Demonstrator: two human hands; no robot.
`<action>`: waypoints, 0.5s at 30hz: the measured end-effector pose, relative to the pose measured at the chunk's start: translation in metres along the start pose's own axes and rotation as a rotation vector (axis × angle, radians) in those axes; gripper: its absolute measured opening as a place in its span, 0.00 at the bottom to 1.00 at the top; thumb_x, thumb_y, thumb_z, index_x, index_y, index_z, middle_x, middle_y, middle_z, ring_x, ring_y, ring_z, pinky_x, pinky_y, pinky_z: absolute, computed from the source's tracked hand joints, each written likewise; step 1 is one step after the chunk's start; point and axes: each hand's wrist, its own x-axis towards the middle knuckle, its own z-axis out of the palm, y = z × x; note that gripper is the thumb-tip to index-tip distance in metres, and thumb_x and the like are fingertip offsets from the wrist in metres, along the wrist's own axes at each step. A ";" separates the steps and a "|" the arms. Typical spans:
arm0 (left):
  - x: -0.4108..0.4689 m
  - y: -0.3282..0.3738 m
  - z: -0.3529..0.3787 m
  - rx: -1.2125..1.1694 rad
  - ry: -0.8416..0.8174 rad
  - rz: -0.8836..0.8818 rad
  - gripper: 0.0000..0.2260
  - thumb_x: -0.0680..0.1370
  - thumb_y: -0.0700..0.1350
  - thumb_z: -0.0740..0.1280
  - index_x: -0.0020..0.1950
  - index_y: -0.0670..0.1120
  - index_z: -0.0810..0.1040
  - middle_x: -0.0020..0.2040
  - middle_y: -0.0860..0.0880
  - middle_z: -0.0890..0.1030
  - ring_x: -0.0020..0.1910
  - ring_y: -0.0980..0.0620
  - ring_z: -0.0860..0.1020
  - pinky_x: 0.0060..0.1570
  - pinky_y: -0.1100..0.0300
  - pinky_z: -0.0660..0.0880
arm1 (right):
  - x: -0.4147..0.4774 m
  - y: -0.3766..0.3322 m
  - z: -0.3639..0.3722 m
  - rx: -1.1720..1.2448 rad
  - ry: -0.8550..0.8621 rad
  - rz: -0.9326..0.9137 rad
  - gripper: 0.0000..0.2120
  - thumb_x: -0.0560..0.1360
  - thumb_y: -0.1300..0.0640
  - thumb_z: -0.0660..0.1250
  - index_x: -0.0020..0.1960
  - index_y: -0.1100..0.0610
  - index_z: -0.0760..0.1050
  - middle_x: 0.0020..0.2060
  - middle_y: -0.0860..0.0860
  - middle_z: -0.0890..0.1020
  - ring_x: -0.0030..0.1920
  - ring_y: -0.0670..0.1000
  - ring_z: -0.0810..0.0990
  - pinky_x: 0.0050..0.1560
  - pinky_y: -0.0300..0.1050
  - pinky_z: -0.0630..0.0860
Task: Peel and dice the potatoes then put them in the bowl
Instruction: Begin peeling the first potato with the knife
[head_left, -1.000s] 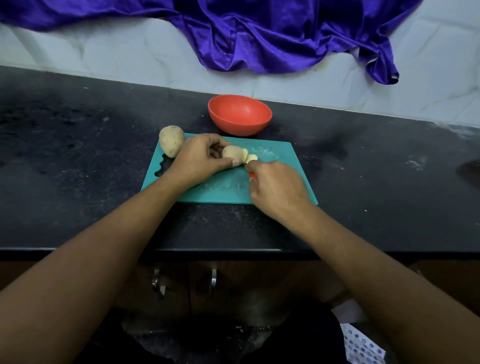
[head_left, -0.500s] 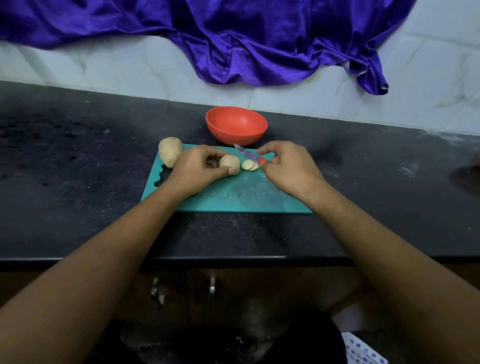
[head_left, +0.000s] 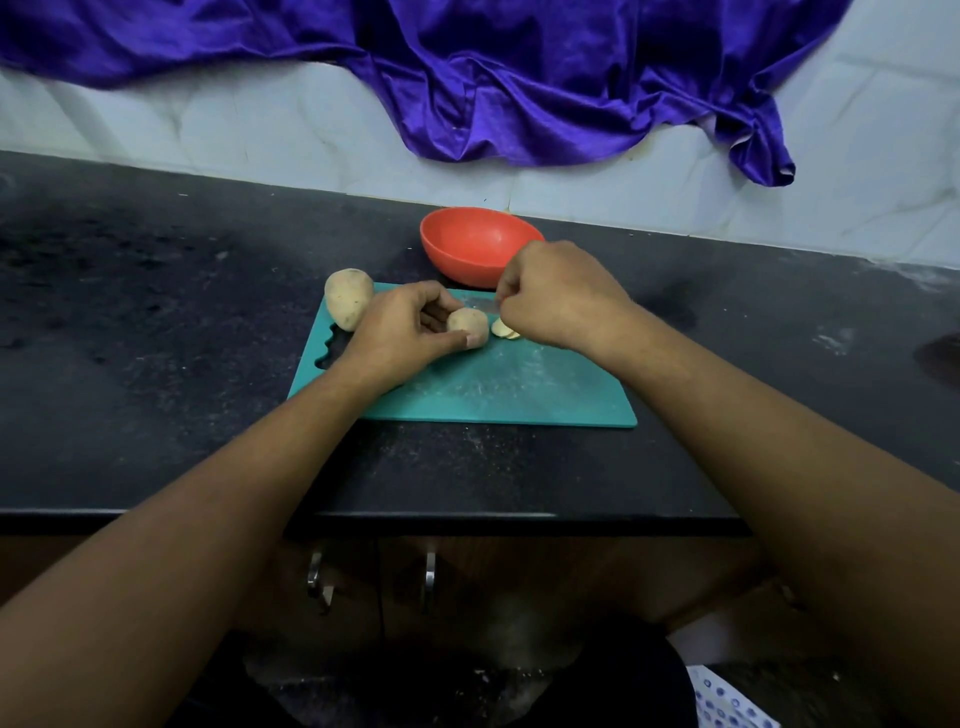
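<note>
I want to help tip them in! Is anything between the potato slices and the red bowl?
Only the right hand, gripping the knife, sits between the slices and the bowl. No other object lies on that strip of cutting board.

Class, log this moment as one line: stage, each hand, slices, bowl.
stage: slicing | left hand: holds cut potato on board | right hand: grips knife | slices: beside potato | bowl: no pieces visible
</note>
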 end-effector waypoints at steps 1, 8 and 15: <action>0.000 0.000 0.000 0.005 0.000 0.005 0.13 0.70 0.48 0.82 0.50 0.50 0.83 0.44 0.54 0.85 0.42 0.58 0.82 0.48 0.59 0.82 | 0.004 -0.004 0.000 -0.014 -0.015 0.000 0.08 0.72 0.59 0.66 0.46 0.55 0.84 0.42 0.52 0.84 0.42 0.54 0.82 0.46 0.50 0.82; -0.001 0.002 0.001 0.035 0.009 0.022 0.14 0.70 0.49 0.81 0.50 0.49 0.82 0.44 0.54 0.85 0.42 0.56 0.82 0.48 0.59 0.81 | 0.007 -0.016 0.010 -0.026 -0.074 0.005 0.04 0.73 0.55 0.70 0.44 0.55 0.79 0.39 0.52 0.81 0.42 0.54 0.80 0.42 0.50 0.79; 0.002 -0.001 0.002 0.011 0.018 0.012 0.14 0.70 0.50 0.82 0.50 0.48 0.83 0.43 0.53 0.84 0.44 0.55 0.83 0.50 0.58 0.82 | -0.048 -0.005 0.058 -0.105 0.068 -0.015 0.12 0.78 0.57 0.64 0.60 0.54 0.79 0.50 0.55 0.82 0.50 0.59 0.81 0.40 0.48 0.66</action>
